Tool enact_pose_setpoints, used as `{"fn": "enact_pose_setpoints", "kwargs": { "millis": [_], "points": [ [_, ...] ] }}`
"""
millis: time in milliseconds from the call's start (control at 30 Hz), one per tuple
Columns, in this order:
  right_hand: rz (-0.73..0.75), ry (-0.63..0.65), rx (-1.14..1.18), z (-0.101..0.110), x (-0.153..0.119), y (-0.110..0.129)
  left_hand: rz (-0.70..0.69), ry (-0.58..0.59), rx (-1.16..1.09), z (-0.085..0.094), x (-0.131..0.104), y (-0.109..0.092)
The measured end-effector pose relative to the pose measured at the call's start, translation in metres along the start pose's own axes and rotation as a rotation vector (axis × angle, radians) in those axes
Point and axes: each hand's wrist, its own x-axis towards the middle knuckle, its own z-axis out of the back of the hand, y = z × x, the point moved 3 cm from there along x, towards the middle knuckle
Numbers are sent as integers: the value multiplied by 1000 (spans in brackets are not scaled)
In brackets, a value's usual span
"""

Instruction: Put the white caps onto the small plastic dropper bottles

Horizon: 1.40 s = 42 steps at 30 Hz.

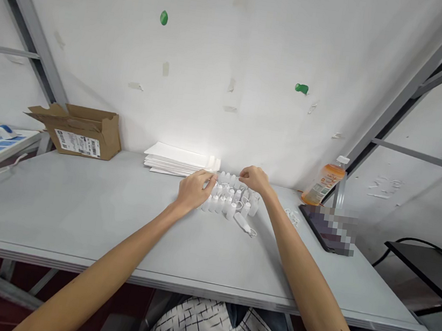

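Note:
Several small translucent white bottles (220,204) stand in rows near the middle of the grey table. One bottle (241,222) lies on its side at the front of the group, with a thin loop at its end. My left hand (194,189) is at the left side of the rows, its thumb and fingers close together by a bottle; what they hold, if anything, is too small to tell. At the back right of the rows, my right hand (255,179) has its fingertips pinched together, and their contents cannot be made out.
White flat sheets or envelopes (179,160) are stacked by the wall. An open cardboard box (82,131) sits back left. An orange drink bottle (326,184) and a dark phone-like device (324,230) are at right, near small white loops (291,217).

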Motion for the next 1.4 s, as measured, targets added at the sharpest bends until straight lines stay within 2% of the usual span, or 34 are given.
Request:
{"fn": "enact_pose_setpoints", "kwargs": {
  "millis": [133,533,633,700,767,833,867,900,967,1033,1067,1167,1233,1400],
  "points": [
    [-2,0,10,0,-1,1,31,73,11,0,0,0],
    [-5,-18,44,12,-8,2,84,126,-15,2,0,-2],
    [-2,-60,65,23,-17,1,89,135,-22,4,0,-2],
    [29,-136,84,35,-29,-2,89,132,-26,4,0,-2],
    [94,-239,125,50,-47,-5,80,120,-36,4,0,-2],
    [186,-274,202,63,-67,-7,63,100,-43,5,1,-3],
    [216,-216,259,66,-76,-8,52,88,-43,6,1,-3],
    [231,-102,307,65,-85,-8,43,76,-41,6,0,-4],
    [233,207,342,57,-100,-6,30,50,-40,8,0,-6],
    [201,450,263,43,-110,-1,21,28,-49,9,-1,-7],
    [177,516,188,36,-113,1,17,19,-57,10,-1,-8],
    [110,592,0,19,-116,8,7,1,-78,11,-2,-9],
    [99,606,-35,14,-116,13,-2,0,-83,10,-2,-8],
    [132,633,-56,14,-117,18,-33,1,-102,8,-3,-8]
  ]
}}
